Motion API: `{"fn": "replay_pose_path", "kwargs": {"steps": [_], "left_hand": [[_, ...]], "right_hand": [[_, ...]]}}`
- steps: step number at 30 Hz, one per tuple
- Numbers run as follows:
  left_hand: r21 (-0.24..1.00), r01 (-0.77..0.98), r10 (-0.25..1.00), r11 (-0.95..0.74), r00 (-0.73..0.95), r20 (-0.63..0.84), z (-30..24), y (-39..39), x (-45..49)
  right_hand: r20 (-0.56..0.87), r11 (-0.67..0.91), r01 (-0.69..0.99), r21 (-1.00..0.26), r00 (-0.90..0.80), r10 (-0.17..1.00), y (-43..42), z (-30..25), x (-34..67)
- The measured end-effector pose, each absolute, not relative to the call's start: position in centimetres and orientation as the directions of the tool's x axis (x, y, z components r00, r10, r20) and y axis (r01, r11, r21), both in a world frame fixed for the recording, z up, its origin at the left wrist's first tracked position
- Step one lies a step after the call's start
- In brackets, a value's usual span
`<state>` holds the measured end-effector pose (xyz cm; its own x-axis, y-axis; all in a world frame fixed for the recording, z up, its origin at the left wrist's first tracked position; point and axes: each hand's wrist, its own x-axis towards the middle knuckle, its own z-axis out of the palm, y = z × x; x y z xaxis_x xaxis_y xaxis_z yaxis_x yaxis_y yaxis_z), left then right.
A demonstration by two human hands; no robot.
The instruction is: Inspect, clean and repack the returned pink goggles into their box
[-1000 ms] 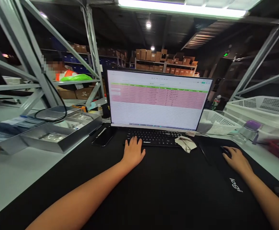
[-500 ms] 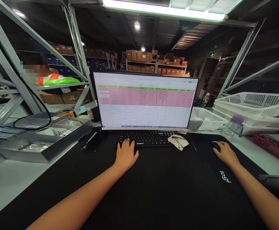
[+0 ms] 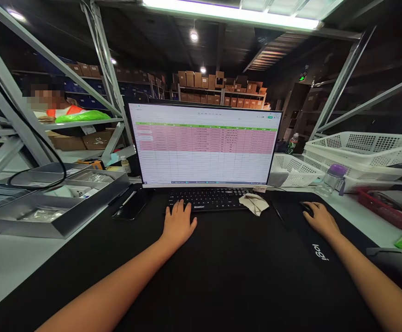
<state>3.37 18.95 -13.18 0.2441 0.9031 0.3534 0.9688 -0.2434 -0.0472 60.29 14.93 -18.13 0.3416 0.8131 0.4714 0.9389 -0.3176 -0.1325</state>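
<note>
While left hand lies spread on flat black plastic keyboard, right hand cups small black computer mouse right of keyboard, wide spreadsheet monitor behind keyboard. Data-entry step, probably; next needs only light keypress or click.

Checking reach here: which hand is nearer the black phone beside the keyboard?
Left. The left hand rests on the keyboard's left end, just right of the phone. The right hand holds the mouse, far off to the phone's right.

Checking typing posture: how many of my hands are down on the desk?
2: the left hand touching the keyboard, the right hand on the mouse. Neither is hidden.
</note>
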Motion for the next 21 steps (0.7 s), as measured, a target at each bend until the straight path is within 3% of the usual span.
{"fn": "replay_pose_path", "kwargs": {"steps": [21], "left_hand": [[-0.037,0.970,0.906,-0.240,0.238,0.350,-13.23,19.07,3.35]], "right_hand": [[0.488,-0.310,0.942,-0.127,0.332,0.807,15.09,-18.79,60.92]]}}
